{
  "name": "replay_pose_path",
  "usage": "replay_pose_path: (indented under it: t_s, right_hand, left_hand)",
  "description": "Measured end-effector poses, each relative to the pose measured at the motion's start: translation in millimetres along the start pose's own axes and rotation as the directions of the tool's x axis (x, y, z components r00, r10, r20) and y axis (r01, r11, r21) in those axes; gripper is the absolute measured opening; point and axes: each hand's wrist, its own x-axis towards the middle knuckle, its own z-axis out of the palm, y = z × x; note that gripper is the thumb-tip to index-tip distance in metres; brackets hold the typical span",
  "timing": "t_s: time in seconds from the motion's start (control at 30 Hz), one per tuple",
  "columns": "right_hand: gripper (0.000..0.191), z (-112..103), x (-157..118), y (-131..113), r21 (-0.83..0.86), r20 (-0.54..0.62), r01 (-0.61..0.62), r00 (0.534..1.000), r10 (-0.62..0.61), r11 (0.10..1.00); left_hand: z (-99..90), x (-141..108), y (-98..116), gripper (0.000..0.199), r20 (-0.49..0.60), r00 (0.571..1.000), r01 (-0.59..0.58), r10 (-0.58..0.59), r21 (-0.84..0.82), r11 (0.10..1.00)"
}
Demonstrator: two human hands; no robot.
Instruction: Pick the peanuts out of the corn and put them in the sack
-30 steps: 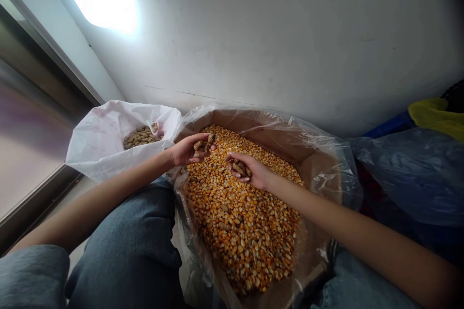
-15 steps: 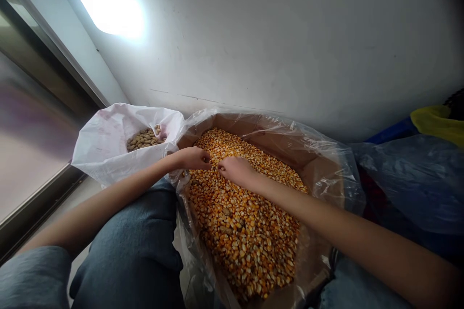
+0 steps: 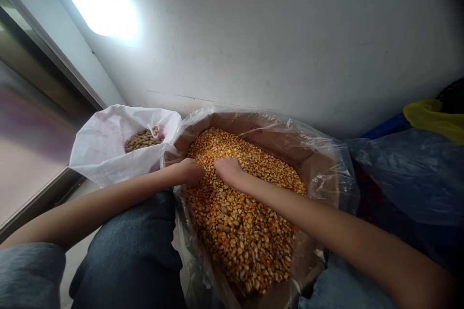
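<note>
My left hand (image 3: 190, 172) and my right hand (image 3: 228, 173) are pushed into a heap of dried yellow-orange corn kernels (image 3: 239, 231), a short way apart. The kernels bury the fingers of both hands, so I cannot see whether they hold anything. The corn fills a cardboard box (image 3: 275, 128) lined with clear plastic sheeting (image 3: 326, 188). To the left of the box, a white woven sack (image 3: 101, 147) holds a small pile of peanuts in their shells (image 3: 142, 140), and neither hand touches them.
My knees in blue jeans (image 3: 130, 251) are below the box, with a blue plastic bag (image 3: 409, 174) and a yellow item (image 3: 431, 118) to its right. A white wall (image 3: 290, 43) stands behind, and a glass panel in a metal frame (image 3: 32, 130) is at left.
One second ago both hands held peanuts in their shells above the corn. Neither handful shows now. Both hands have moved down, and their fingers have sunk into the kernels.
</note>
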Motion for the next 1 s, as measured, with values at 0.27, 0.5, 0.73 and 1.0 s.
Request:
replay_pose_path:
  t_s: [0.27, 0.5, 0.73, 1.0]
  right_hand:
    - [0.020, -1, -7, 26, 0.535, 0.019, -0.080, 0.996, 0.083, 0.841]
    - [0.034, -14, -17, 44, 0.958, 0.284, -0.285, 0.958, 0.034, 0.036]
    - [0.026, -16, -18, 48, 0.953, 0.239, -0.250, 0.968, -0.082, -0.171]
    - [0.028, -4, -18, 44, 0.642, -0.010, 0.029, 1.000, -0.029, 0.766]
  left_hand:
    - [-2.5, 0, -20, 0.019, 0.003, 0.996, -0.079, 0.084, -0.326, 0.942]
    - [-9.5, -13, -36, 0.033, -0.156, 0.987, -0.162, 0.044, -0.929, 0.333]
    - [-0.1, -15, -38, 0.028, -0.145, 0.988, -0.153, -0.053, -0.963, -0.222]
    - [2.0, -34, -62, 0.032, -0.269, 0.828, -0.322, -0.491, -0.946, -0.024]
